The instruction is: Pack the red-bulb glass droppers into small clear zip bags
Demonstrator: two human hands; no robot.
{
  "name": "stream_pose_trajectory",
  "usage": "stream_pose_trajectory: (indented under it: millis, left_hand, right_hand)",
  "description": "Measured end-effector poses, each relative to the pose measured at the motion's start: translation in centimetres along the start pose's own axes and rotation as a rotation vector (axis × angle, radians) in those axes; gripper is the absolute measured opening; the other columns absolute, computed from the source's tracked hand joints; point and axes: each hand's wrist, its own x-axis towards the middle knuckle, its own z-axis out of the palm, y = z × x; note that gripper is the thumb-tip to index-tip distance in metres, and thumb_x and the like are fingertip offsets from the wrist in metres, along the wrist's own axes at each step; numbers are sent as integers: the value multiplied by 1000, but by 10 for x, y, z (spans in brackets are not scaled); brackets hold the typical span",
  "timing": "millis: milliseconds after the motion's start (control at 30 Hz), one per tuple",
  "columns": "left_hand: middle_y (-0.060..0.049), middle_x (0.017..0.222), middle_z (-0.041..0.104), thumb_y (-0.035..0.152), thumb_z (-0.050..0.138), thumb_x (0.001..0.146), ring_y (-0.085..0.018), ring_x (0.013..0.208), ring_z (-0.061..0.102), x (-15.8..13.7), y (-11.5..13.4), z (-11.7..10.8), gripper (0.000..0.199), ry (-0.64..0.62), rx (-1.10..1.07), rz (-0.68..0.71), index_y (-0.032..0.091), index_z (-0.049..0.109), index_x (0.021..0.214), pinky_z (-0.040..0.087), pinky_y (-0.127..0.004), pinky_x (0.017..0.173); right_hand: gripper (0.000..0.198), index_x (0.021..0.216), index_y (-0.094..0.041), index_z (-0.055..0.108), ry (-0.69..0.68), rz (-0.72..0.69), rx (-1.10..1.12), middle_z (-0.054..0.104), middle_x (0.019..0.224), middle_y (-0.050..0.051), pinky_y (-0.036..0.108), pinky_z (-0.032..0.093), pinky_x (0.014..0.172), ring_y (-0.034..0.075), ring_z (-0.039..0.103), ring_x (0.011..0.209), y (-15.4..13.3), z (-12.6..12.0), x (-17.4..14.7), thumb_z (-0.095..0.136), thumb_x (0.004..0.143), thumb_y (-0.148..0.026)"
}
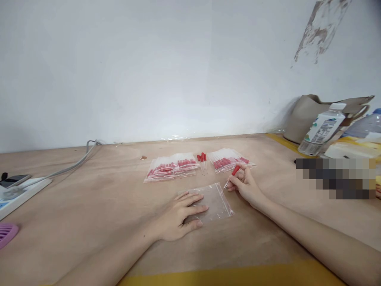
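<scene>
My left hand lies flat with fingers spread on a clear zip bag. Between the thumb and fingers of my right hand is a dropper with a red rubber bulb; its thin clear tip points down at the bag's right-hand zip edge. Whether the tip is inside the bag I cannot tell. Behind the bag lie several loose red-bulbed droppers side by side. To their left are filled bags of droppers, overlapping, and to their right another stack of filled bags.
At the right stand a plastic bottle and a grey-brown bag. A white power strip with a grey cable lies at the left, near a purple slotted object. The white wall bounds the table's back.
</scene>
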Motion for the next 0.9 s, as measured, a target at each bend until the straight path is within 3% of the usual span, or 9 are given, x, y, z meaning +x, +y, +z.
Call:
stream_pose_trajectory:
  millis: [200, 433, 667, 900]
  left_hand:
    - [-2, 139, 35, 34, 31, 95, -20, 128, 30, 1, 0, 0, 45, 25, -82, -52, 28, 22, 138, 22, -40, 106]
    - [-1, 136, 40, 30, 39, 92, -19, 125, 35, 2, 0, 2, 49, 44, -100, -28, 28, 22, 138, 21, -40, 106]
    - [-5, 136, 40, 30, 40, 91, -21, 125, 35, 2, 0, 2, 48, 57, -99, -30, 27, 25, 137, 23, -42, 105]
    - [-2, 138, 37, 30, 38, 92, -18, 127, 31, 3, 0, 1, 46, 22, -68, -10, 28, 27, 137, 21, -39, 107]
  right_hand:
    - [39, 89, -23, 36, -186, 155, 89, 59, 73, -2, 34, 51, 64, 14, 62, 62, -7, -15, -6, 63, 69, -44]
    - [26, 77, -17, 54, -632, 148, -271, 58, 68, -2, 24, 43, 58, 10, 54, 61, -22, -40, -2, 68, 65, -36]
    - [23, 77, -19, 62, -724, 7, -473, 49, 56, -4, 21, 31, 46, 8, 41, 50, -24, -33, -1, 67, 65, -38]
    - [21, 75, -20, 65, -761, -62, -550, 55, 63, -1, 23, 35, 50, 10, 45, 55, -32, -39, 3, 67, 65, -38]
